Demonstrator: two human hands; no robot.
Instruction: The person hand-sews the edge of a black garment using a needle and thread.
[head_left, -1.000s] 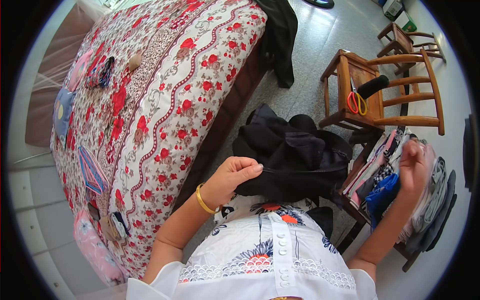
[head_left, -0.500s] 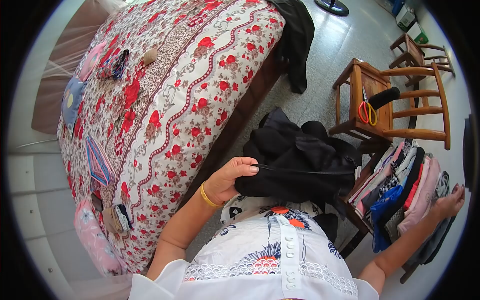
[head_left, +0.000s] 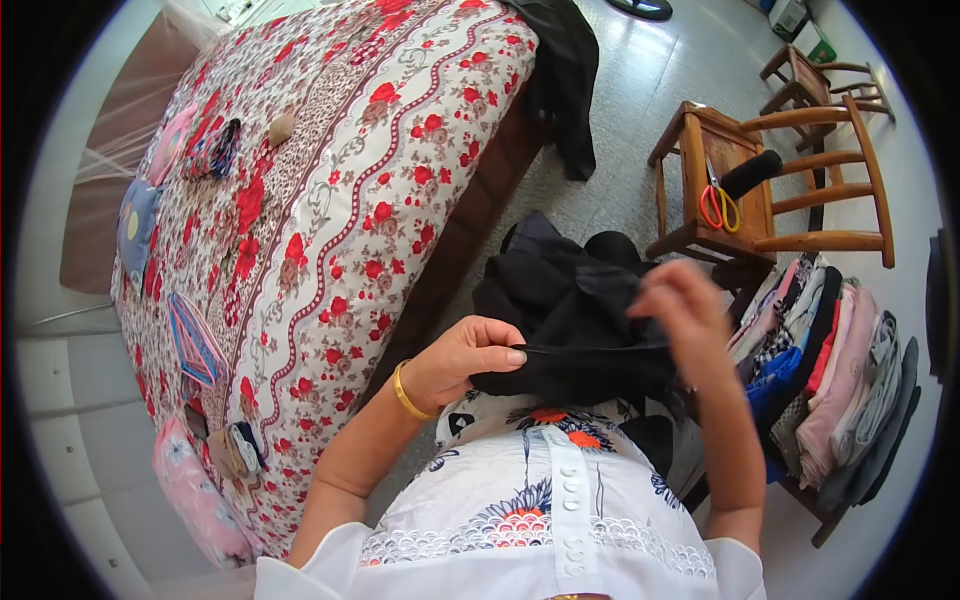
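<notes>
Across my lap lies a black garment [head_left: 560,300], bunched up, with its folds hanging toward the floor. My left hand [head_left: 475,350], a gold bangle at the wrist, pinches the garment's near edge between thumb and fingers. Over the garment's right side is my right hand [head_left: 690,315], smeared by motion. Its fingers look bent, but whether anything is between them cannot be made out.
A wooden chair [head_left: 725,150] at the right holds scissors [head_left: 720,207] and a black cylindrical thing [head_left: 750,175]. Folded clothes [head_left: 835,370] stand in a row beside me. On the left is a bed with a floral cover [head_left: 380,170]; dark cloth [head_left: 560,80] hangs off its corner.
My right hand has come in from far right, beyond the folded clothes, to the black garment. My left hand still pinches the edge. The view has shifted slightly.
</notes>
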